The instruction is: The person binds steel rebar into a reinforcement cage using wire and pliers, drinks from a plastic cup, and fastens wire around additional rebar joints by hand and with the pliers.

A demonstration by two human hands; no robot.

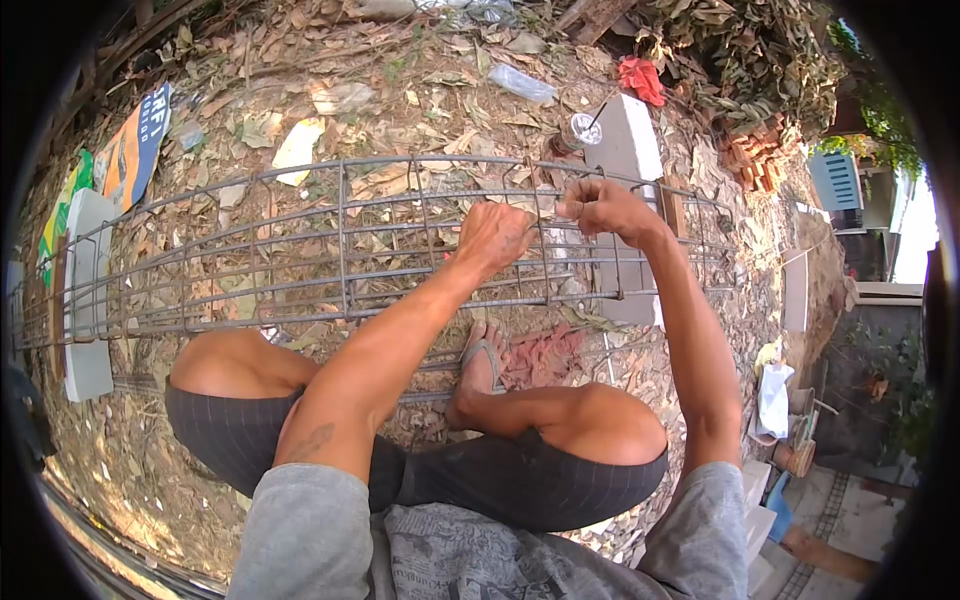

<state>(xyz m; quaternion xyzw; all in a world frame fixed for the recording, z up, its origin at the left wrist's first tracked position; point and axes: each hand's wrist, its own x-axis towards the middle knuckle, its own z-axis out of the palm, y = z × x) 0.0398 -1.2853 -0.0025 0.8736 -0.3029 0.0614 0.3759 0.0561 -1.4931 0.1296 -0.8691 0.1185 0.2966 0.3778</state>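
Observation:
A long cage of thin steel bars and square ties (345, 240) lies across the view in front of my knees. My left hand (495, 237) is closed at the cage's middle, its fingers curled by a cross tie; what they hold is hidden. Just to its right, my right hand (608, 210) is pinched over the upper bars near the same tie. Anything between its fingertips is too small to make out. A short gap separates the two hands.
White blocks stand under the cage at left (90, 290) and right (630, 150). A plastic cup (586, 128), red cloth (641, 80) and clear bottle (522, 83) lie beyond. Bricks (757, 155) are piled at upper right. My sandalled foot (482, 362) is below the cage.

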